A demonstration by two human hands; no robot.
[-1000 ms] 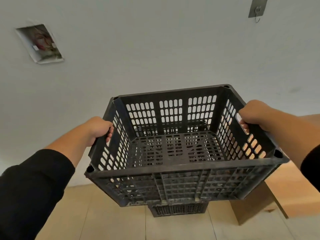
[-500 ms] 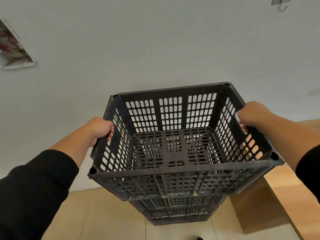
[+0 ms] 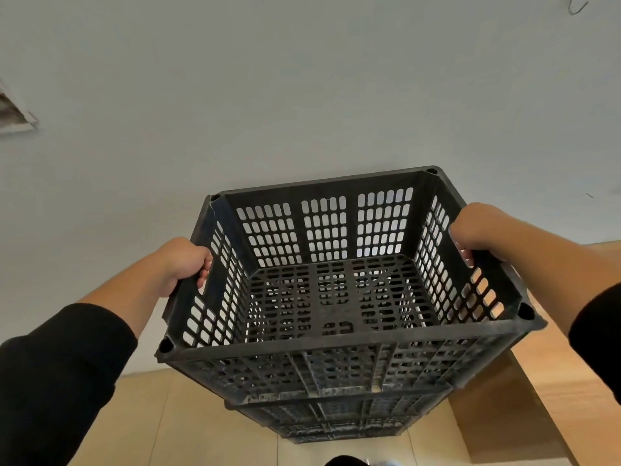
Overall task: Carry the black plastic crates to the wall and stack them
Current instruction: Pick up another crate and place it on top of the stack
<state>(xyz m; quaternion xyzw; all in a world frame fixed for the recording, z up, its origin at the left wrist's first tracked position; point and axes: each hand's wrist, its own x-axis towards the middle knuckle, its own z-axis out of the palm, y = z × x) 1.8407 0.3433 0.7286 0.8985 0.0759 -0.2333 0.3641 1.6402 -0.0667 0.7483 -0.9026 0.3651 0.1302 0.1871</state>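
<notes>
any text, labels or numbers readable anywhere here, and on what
No text can be read in this view.
The held black crate, gripped by the left hand and the right hand, has moulded marks in the middle of its floor, too unclear to read.
The crate below it shows no label.
The wall bears no writing; the torn opening at left is blurred.

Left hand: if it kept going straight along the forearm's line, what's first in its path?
The left hand already grips the black crate by its side wall, so the crate itself is first. Beyond that lies the white wall; the depth between them is unclear.
</notes>
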